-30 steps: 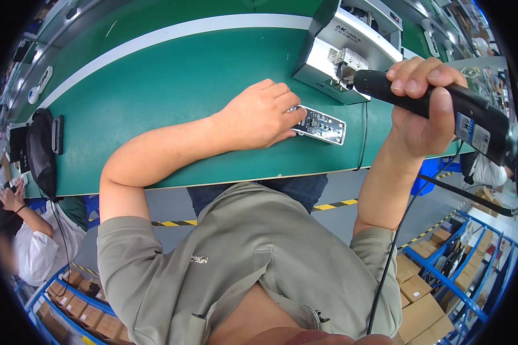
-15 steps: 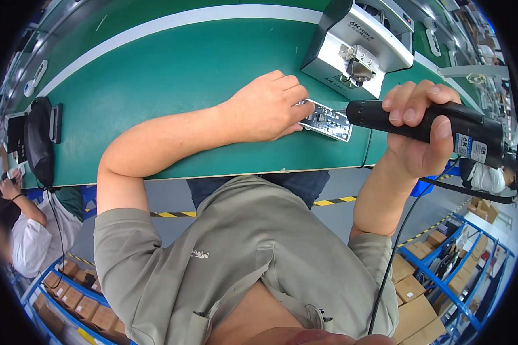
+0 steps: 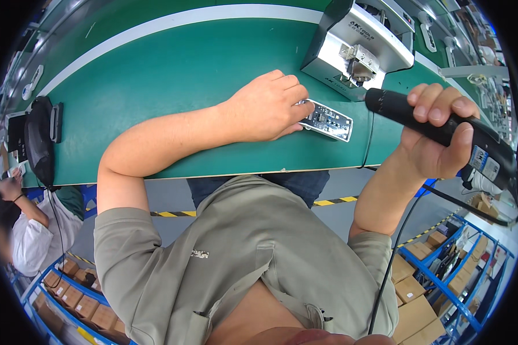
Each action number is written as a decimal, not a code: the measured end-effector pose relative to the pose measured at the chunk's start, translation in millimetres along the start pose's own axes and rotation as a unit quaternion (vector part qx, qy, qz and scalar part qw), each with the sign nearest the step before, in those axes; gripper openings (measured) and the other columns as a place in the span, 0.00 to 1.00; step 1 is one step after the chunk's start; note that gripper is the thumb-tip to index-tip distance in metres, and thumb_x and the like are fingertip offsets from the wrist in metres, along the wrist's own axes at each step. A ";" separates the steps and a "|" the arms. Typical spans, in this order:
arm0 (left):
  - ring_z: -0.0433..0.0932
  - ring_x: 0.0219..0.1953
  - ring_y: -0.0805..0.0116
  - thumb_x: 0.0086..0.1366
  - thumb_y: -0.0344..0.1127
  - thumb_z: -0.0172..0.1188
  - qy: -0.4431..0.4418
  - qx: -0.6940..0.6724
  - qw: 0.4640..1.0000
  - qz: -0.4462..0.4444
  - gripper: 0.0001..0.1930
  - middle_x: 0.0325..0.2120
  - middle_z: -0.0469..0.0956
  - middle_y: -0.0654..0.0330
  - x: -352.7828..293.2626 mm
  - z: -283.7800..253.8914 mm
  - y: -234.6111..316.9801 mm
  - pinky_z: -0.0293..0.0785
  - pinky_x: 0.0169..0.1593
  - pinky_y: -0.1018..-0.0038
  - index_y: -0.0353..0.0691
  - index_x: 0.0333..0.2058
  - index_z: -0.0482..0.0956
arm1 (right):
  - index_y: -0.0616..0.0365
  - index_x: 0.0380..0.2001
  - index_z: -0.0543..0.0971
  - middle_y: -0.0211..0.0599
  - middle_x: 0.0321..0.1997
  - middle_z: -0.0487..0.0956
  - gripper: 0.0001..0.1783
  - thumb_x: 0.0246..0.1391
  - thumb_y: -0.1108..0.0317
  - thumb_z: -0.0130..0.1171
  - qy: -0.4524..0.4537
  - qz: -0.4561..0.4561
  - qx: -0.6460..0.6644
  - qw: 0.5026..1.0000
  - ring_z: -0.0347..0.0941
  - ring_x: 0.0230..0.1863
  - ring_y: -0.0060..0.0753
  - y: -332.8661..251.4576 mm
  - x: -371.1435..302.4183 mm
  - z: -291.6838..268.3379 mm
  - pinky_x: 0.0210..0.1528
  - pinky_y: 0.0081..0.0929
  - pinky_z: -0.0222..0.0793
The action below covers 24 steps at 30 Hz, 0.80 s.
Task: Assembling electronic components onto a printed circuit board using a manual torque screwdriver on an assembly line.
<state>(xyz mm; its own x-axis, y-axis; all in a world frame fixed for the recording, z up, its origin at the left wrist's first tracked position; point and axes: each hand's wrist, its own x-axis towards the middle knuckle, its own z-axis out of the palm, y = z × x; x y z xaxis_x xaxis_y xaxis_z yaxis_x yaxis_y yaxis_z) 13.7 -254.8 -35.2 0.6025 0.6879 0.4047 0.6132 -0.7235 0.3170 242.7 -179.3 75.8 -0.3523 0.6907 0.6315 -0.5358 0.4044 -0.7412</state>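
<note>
My left hand [image 3: 276,106] is closed on the left end of a small circuit board in a silver frame [image 3: 331,122], which lies on the green bench. Its fingertips cover that end of the board. My right hand [image 3: 440,129] is wrapped round a black electric screwdriver [image 3: 411,111], held over the bench to the right of the board. The screwdriver's nose points left, apart from the board. Just beyond that nose stands a silver and black screw feeder [image 3: 351,60] with a metal pick-up block on its front.
A dark cable [image 3: 369,138] crosses the green bench [image 3: 172,75] right of the board. On the left lies a black bag-like item [image 3: 40,141], and a co-worker in white [image 3: 49,230] is beyond. Blue racks [image 3: 443,270] with cardboard boxes stand behind me.
My right hand has moved to the right with the electric screwdriver, so its nose has left the board's right end and come nearer the screw feeder. My left hand and the board have stayed put.
</note>
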 end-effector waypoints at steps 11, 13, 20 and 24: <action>0.70 0.38 0.64 0.56 0.43 0.63 0.010 0.012 1.000 0.013 0.14 0.36 0.73 0.60 -0.2 -5.1 0.0 0.66 0.46 0.70 0.42 0.39 0.79 | 0.60 0.41 0.75 0.35 0.25 0.75 0.15 0.58 0.62 0.47 -0.047 -0.027 -0.083 0.995 0.71 0.25 0.31 12.2 22.0 -9.6 0.36 0.32 0.69; 0.70 0.38 0.64 0.56 0.43 0.63 0.011 0.011 1.000 0.019 0.15 0.36 0.73 0.60 1.0 -5.4 0.1 0.66 0.45 0.70 0.42 0.39 0.79 | 0.59 0.44 0.76 0.34 0.28 0.74 0.17 0.59 0.60 0.46 -0.071 0.001 -0.075 0.995 0.69 0.28 0.30 10.9 21.0 -13.4 0.39 0.33 0.67; 0.70 0.40 0.66 0.54 0.39 0.65 -0.007 0.001 1.000 -0.003 0.15 0.40 0.73 0.61 -7.3 -6.9 0.7 0.66 0.45 0.71 0.42 0.40 0.78 | 0.64 0.43 0.74 0.35 0.23 0.75 0.16 0.58 0.63 0.48 0.009 0.037 -0.001 0.999 0.71 0.23 0.30 5.3 7.5 10.7 0.33 0.32 0.71; 0.70 0.40 0.66 0.54 0.39 0.65 -0.012 -0.003 1.000 -0.002 0.15 0.39 0.72 0.61 -7.1 -8.6 0.8 0.66 0.45 0.71 0.43 0.40 0.78 | 0.64 0.47 0.73 0.35 0.23 0.74 0.19 0.58 0.63 0.47 0.005 0.033 0.006 0.999 0.71 0.24 0.30 0.8 -1.4 10.9 0.33 0.31 0.71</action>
<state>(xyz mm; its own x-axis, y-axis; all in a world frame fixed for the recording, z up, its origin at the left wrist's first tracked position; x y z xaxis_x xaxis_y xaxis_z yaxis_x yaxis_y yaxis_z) 5.5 -260.8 -30.4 0.6126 0.6916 0.3827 0.6123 -0.7214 0.3235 234.4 -186.5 76.8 -0.3801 0.7218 0.5784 -0.5201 0.3503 -0.7790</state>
